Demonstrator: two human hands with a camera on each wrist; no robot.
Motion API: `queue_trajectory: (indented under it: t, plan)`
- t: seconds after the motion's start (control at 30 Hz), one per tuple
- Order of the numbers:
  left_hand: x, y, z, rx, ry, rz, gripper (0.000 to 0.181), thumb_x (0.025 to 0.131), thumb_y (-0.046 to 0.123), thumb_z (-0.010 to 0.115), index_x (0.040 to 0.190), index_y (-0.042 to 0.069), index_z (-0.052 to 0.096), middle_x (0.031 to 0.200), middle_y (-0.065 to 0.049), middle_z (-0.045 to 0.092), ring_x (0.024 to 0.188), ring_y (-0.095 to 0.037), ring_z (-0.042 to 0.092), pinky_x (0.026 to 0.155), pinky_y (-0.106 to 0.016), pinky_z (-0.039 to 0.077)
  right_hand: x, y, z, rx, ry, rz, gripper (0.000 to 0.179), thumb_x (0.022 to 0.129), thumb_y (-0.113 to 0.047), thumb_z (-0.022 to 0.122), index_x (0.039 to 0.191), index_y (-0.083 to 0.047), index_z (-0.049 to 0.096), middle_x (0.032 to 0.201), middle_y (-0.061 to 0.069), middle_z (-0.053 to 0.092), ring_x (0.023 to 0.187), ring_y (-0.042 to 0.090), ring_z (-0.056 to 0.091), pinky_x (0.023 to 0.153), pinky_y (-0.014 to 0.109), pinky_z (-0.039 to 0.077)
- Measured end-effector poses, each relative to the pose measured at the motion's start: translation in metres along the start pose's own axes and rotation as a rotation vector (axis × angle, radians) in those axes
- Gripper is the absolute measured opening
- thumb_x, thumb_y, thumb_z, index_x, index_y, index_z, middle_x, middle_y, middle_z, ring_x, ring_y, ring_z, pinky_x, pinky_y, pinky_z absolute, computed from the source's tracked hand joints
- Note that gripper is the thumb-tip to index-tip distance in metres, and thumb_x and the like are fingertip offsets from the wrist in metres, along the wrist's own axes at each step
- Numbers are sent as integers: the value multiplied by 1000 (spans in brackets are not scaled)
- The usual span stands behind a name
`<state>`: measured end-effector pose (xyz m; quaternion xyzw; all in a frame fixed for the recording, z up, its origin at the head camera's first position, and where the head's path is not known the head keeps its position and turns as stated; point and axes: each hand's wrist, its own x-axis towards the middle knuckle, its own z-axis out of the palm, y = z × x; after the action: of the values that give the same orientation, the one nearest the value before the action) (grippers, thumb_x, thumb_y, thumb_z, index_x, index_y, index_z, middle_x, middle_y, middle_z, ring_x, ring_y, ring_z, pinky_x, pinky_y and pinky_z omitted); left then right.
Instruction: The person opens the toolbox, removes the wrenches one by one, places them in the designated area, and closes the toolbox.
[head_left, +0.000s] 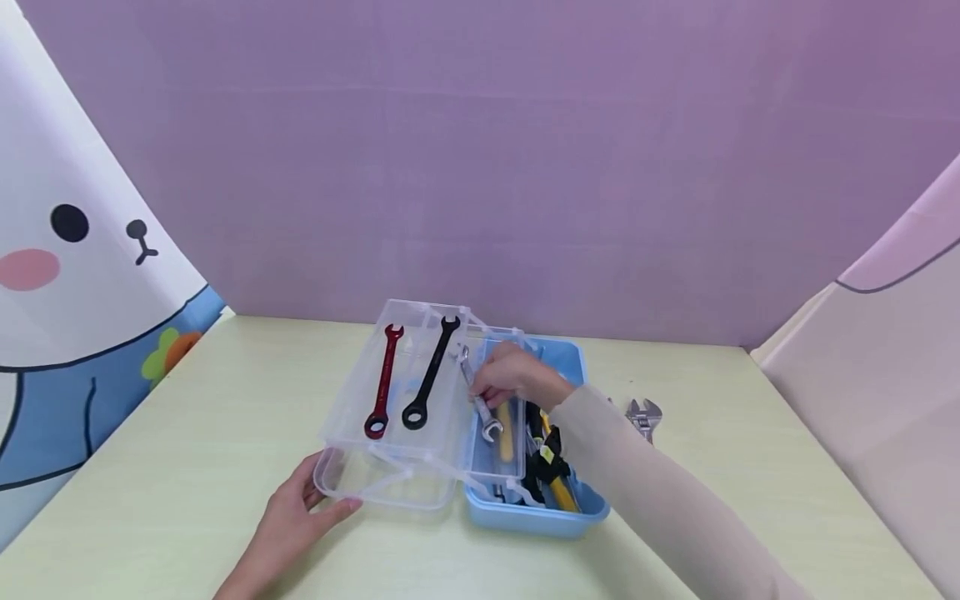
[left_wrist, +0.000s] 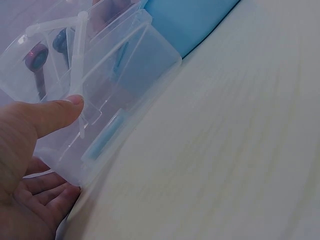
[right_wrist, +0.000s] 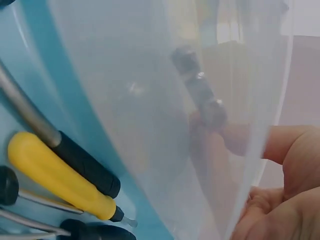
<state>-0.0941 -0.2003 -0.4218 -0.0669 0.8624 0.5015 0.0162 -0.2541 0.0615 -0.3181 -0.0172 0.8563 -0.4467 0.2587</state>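
My left hand (head_left: pixel 288 517) grips the near left corner of the clear plastic lid (head_left: pixel 386 493), thumb on its front wall and fingers round the corner. A red wrench (head_left: pixel 385 379) and a black wrench (head_left: pixel 431 375) lie in the clear upper tray (head_left: pixel 352 400) above that lid. On the right side, my right hand (head_left: pixel 517 373) pinches a silver wrench (head_left: pixel 489 425) over the clear inner tray (head_left: pixel 487 468) of the blue toolbox (head_left: pixel 536 521). Through the cloudy plastic in the right wrist view, the wrench (right_wrist: pixel 197 90) and fingertips look blurred.
Yellow and black handled tools (head_left: pixel 558 492) fill the toolbox, including a screwdriver with a yellow handle (right_wrist: pixel 55 175). A light wooden-coloured handle (head_left: pixel 506 442) is beside the silver wrench. An adjustable wrench (head_left: pixel 645 415) lies on the table (head_left: pixel 735 475) to the right, beyond my right sleeve.
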Motion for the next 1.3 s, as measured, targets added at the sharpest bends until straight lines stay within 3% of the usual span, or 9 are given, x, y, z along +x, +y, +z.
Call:
queue_trajectory:
  t: [0.57,0.8,1.07,1.3]
  plan:
    - [-1,7,2,-16,3,26,75,79,23,78,139,1,38,141,-29,45,126,-39,50,97,-36,50,-4,6,-17,255,-9,11,19,86,7,60,95,-4,48,76,7,59,60,14,60,49,20,55]
    - [3,6,3,0,7,45,75,80,22,78,139,0,38,140,-30,45,125,-40,50,99,-38,49,-11,2,-32,259,12,-18,19,89,4,58,97,-6,43,83,8,56,64,15,60,54,22,57]
    - [3,5,0,-9,-2,29,75,80,23,77,140,1,37,141,-29,43,126,-40,49,98,-37,50,-19,1,-39,297,0,-42,38,87,6,55,119,-3,36,85,9,53,67,16,58,56,22,57]
    - [4,4,1,-13,-8,37,75,80,22,77,140,0,37,142,-30,43,126,-41,49,98,-37,50,-24,8,-48,296,8,-45,33,88,5,55,112,-7,36,82,7,55,68,16,57,57,24,58]
